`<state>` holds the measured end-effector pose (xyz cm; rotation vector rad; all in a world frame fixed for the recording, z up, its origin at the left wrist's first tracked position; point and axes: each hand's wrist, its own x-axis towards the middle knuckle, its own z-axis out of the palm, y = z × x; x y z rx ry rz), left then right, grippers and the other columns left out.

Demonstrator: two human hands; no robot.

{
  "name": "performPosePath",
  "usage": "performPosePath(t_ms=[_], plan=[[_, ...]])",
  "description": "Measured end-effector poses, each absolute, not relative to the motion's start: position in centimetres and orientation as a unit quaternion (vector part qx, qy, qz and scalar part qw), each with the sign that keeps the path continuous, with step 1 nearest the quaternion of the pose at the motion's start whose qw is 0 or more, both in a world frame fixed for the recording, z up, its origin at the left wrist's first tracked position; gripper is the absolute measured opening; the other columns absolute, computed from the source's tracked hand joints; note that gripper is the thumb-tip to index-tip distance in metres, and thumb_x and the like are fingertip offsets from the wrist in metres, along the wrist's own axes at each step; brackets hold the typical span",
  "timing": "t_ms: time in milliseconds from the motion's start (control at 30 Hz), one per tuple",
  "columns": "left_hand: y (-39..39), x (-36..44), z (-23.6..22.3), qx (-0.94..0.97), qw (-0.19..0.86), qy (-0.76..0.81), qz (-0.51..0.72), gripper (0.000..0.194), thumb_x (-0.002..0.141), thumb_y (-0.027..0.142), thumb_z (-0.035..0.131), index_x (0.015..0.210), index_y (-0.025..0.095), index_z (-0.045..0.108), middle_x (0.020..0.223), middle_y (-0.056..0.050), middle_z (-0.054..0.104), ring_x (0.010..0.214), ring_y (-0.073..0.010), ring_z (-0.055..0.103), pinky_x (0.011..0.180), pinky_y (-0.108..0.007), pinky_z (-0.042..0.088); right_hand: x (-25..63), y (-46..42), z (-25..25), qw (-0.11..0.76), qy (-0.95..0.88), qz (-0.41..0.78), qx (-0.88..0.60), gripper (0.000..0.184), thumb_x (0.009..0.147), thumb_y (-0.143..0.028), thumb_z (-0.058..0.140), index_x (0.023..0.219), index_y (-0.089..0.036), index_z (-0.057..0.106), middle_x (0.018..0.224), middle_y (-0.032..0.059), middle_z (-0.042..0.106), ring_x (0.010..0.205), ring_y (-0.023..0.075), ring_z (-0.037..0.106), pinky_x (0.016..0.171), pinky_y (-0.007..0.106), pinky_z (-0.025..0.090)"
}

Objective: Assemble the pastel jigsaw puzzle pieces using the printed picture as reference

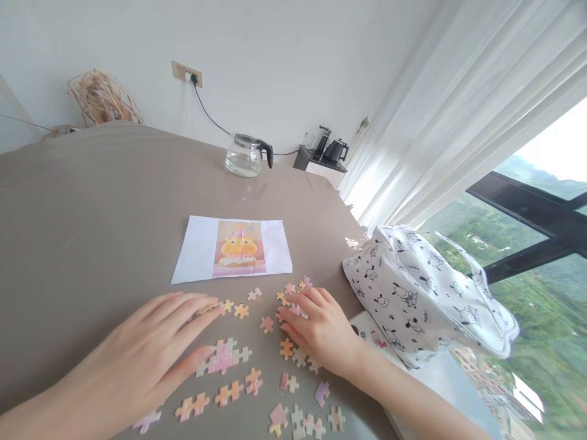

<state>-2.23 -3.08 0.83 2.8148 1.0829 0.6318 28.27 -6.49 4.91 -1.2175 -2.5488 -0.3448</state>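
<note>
My left hand (160, 348) lies flat over the left side of the puzzle pieces, fingers stretched out and pointing right. Its fingertips rest by a yellow puzzle piece (226, 306), and some pieces are partly hidden beneath them. Just right of the thumb lies a joined pink cluster (224, 355). On the right, my right hand (321, 327) curls over several loose pieces, fingertips down among them; what is under the fingers is mostly hidden. An orange piece (286, 349) sits below its fingertips. Behind both hands lies a paper sheet (195, 250) with a printed yellow cartoon picture (239, 247).
Several joined strips, such as an orange one (191, 407), lie toward the near edge. A glass kettle (244, 160) stands farther back on the brown table (114, 201). At right sits a white patterned bag (413, 287) beside a window with a white curtain (426, 110).
</note>
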Motion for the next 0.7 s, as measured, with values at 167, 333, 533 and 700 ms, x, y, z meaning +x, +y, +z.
performPosePath(t_ms=[167, 333, 533, 700], plan=[[-2.3, -3.2, 0.9, 0.899, 0.061, 0.381, 0.205, 0.038, 0.100, 0.047, 0.044, 0.135, 0.032, 0.046, 0.133, 0.002, 0.053, 0.122, -0.0237, 0.044, 0.107, -0.040, 0.025, 27.8, -6.1, 4.2, 0.163, -0.884, -0.113, -0.423, 0.013, 0.093, -0.019, 0.062, 0.104, -0.016, 0.068, 0.106, 0.0075, 0.073, 0.093, 0.0224, 0.060, 0.079, 0.037, 0.047], [-1.8, -3.7, 1.3, 0.900, 0.065, 0.381, 0.199, 0.034, 0.100, 0.048, 0.044, 0.129, 0.031, 0.051, 0.128, 0.003, 0.057, 0.120, -0.0230, 0.046, 0.106, -0.039, 0.027, 28.0, -5.4, 4.3, 0.172, -0.899, -0.112, -0.387, 0.011, 0.095, -0.015, 0.059, 0.099, -0.017, 0.069, 0.109, 0.0056, 0.074, 0.097, 0.0213, 0.060, 0.085, 0.037, 0.046], [-2.0, -3.6, 1.5, 0.897, 0.047, 0.402, 0.177, 0.039, 0.097, 0.051, 0.049, 0.127, 0.028, 0.054, 0.124, 0.001, 0.060, 0.116, -0.0242, 0.048, 0.103, -0.042, 0.030, 27.3, -5.3, 4.5, 0.178, -0.910, -0.103, -0.360, 0.018, 0.098, -0.013, 0.053, 0.095, -0.018, 0.071, 0.112, 0.0024, 0.074, 0.098, 0.0206, 0.060, 0.086, 0.036, 0.045], [-1.3, -4.2, 1.7, 0.911, -0.032, 0.368, 0.182, 0.036, 0.095, 0.047, 0.052, 0.125, 0.027, 0.057, 0.119, 0.003, 0.065, 0.105, -0.0218, 0.056, 0.102, -0.040, 0.029, 27.6, -4.9, 4.8, 0.176, -0.921, -0.082, -0.338, 0.020, 0.098, -0.011, 0.051, 0.102, -0.018, 0.070, 0.115, 0.0048, 0.072, 0.101, 0.0200, 0.060, 0.081, 0.034, 0.045]])
